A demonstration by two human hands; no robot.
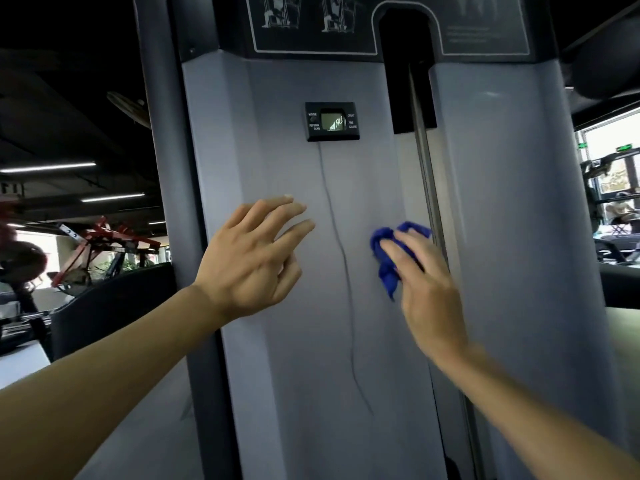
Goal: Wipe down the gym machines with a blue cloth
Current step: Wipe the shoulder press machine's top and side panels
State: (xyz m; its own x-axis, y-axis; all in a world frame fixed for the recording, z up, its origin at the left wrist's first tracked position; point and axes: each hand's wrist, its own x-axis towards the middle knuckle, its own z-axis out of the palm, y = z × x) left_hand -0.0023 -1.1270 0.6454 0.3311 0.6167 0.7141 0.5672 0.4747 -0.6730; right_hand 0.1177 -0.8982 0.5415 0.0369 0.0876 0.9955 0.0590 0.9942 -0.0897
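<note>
On the grey panel (346, 306) of the machine, right hand (426, 282) is pressing a bunched blue cloth (388, 258) against the surface, just left of the vertical slot (427, 188) with the metal rod. Cloth is crumpled under the fingers, part sticking out above and to the left of the hand, a tail hanging below.

Risks, judging from here:
- A thin cable (343, 258) is running down the panel from the small display (331, 121), passing between the two hands. A leftward swipe is likely snagging it and tugging at the display. Cause: cloth bunched, loose tail dragging.
- Cloth edge is sitting very near the slot; a rightward stroke could be pushing fabric into the gap and catching on the rod.
- Cloth is wadded, so contact patch is small; streaks or missed strips are likely unless it is being spread flatter.
- Wiping upward could be bumping the display button.

Pose: right arm is reaching in from lower right, wrist straight, fingers curled lightly over the cloth, pinning it to the panel. Left hand (249, 258) is holding nothing, fingers spread and relaxed, pointing up and right, hovering at or just off the panel left of the cable; cannot tell whether fingertips are touching. Left forearm is coming in from lower left. Hands are apart, cable between them.

Most of the panel around and below the hands looks not yet covered, by my guess.
</note>
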